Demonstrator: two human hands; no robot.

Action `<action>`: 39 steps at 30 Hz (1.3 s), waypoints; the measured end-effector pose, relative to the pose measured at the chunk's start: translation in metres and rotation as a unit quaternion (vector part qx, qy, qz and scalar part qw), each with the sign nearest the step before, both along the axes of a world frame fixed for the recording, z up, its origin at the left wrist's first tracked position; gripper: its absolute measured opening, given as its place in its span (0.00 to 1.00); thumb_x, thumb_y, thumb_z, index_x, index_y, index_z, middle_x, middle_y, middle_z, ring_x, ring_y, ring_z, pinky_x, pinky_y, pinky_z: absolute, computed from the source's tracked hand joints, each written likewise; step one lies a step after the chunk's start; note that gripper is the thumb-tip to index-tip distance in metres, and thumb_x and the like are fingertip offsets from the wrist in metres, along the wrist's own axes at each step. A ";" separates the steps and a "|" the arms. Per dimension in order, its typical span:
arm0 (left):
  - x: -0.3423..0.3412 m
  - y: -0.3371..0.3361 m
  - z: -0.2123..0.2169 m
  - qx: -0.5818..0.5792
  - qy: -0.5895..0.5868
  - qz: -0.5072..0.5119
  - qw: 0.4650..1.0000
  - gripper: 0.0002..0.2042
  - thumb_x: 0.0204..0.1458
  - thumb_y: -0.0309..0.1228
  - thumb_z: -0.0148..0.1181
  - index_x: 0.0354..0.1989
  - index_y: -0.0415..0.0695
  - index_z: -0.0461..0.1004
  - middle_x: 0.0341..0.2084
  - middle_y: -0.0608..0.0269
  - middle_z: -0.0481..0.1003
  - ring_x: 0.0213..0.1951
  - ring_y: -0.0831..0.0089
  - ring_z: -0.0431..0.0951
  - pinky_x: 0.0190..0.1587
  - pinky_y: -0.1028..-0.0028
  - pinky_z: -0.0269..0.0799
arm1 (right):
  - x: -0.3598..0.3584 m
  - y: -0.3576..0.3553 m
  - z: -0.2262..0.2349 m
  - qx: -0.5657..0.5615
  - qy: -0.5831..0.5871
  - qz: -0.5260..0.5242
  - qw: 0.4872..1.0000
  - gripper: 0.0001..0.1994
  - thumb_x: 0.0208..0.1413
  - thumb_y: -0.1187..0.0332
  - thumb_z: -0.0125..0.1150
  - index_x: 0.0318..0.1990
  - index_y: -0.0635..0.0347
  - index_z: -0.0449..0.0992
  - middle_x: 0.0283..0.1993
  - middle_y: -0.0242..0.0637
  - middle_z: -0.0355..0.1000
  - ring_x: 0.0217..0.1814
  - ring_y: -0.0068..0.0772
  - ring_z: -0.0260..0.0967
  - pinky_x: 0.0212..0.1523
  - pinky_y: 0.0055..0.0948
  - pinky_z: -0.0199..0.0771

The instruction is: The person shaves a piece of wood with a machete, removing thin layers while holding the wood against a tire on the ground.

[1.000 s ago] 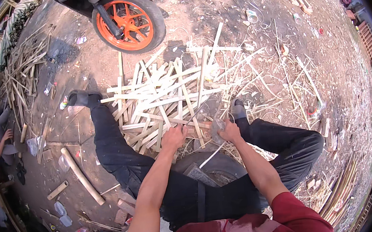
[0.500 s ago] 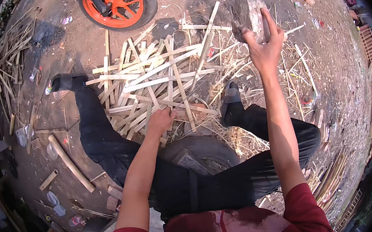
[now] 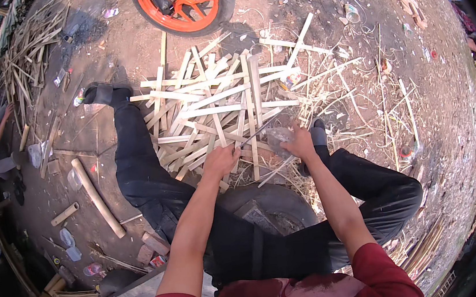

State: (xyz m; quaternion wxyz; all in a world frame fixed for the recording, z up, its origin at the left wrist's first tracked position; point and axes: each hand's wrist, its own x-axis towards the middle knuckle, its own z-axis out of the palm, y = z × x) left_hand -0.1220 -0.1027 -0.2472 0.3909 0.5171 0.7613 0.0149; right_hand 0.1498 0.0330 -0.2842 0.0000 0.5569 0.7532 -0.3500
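Observation:
My left hand (image 3: 221, 160) is closed round what looks like the hidden handle of a knife. Its thin dark blade (image 3: 255, 134) slants up and right from the fist. Close to the blade's far end, my right hand (image 3: 299, 144) grips a rough grey-white stone (image 3: 278, 138), slightly blurred. A pale bamboo strip (image 3: 256, 86) rises just beyond the blade; whether they touch I cannot tell. Behind both hands lies a heap of split bamboo strips (image 3: 204, 103).
Between my legs lies a black tyre (image 3: 293, 203) with a grey block (image 3: 257, 216) in it. An orange motorcycle wheel (image 3: 185, 6) stands ahead. Bamboo poles (image 3: 98, 198) lie left, near another person's arm (image 3: 1, 131). Shavings and litter cover the ground at right.
My right hand has brought the stone down and inward from the far right to beside the blade. My left hand keeps its grip. The whole view has shifted slightly.

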 end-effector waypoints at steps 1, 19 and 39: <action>-0.002 0.000 -0.002 0.000 -0.002 0.005 1.000 0.23 0.64 0.50 0.43 0.48 0.45 0.78 0.33 0.36 0.79 0.41 0.37 0.79 0.48 0.47 0.74 | 0.010 -0.007 -0.006 0.004 -0.026 -0.008 1.000 0.43 0.34 0.53 0.78 0.59 0.66 0.71 0.52 0.64 0.70 0.56 0.62 0.70 0.58 0.48 0.71; 0.003 -0.001 0.061 -0.070 -0.008 -0.006 0.998 0.24 0.65 0.51 0.42 0.50 0.47 0.78 0.40 0.43 0.80 0.45 0.43 0.79 0.51 0.49 0.73 | 0.057 0.022 0.023 -0.166 -0.003 -0.303 0.939 0.41 0.37 0.57 0.77 0.58 0.74 0.69 0.50 0.52 0.76 0.43 0.34 0.77 0.37 0.33 0.78; 0.034 -0.011 0.004 0.072 -0.010 -0.040 0.997 0.24 0.65 0.49 0.43 0.45 0.41 0.78 0.32 0.38 0.79 0.43 0.41 0.79 0.48 0.49 0.73 | -0.011 0.012 0.109 0.204 0.116 -0.075 0.969 0.41 0.51 0.60 0.72 0.73 0.52 0.58 0.53 0.61 0.62 0.56 0.58 0.64 0.61 0.45 0.65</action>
